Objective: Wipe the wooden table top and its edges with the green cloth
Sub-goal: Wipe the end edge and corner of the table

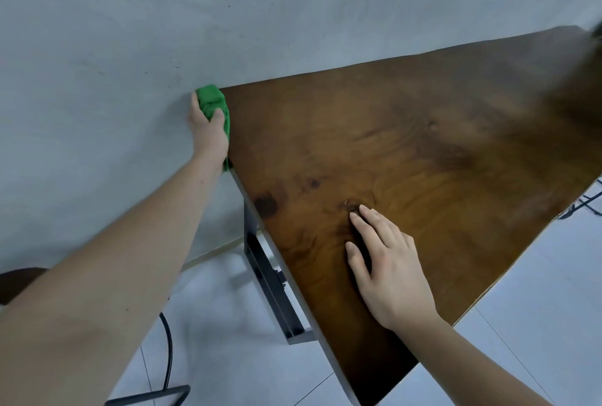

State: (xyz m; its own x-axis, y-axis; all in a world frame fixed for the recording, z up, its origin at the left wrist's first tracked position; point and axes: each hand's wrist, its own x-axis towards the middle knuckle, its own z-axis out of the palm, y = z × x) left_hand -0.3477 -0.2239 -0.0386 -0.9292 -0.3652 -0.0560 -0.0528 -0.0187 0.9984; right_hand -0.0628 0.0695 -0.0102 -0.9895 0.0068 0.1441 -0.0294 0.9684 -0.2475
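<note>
The wooden table top [407, 145] is dark brown with grain and dark knots, and it stands against a grey wall. My left hand [208, 135] grips the green cloth [213, 102] and presses it on the table's left side edge, right at the far corner by the wall. Part of the cloth hangs down under my palm along that edge. My right hand [387, 265] lies flat on the top near the front, fingers spread, holding nothing.
The grey wall [130, 31] runs directly behind the table. A black metal table frame [270, 278] shows under the left edge. White floor tiles [228, 356] lie below, with a black cable [167, 347] and a dark stool [16, 282] at the left.
</note>
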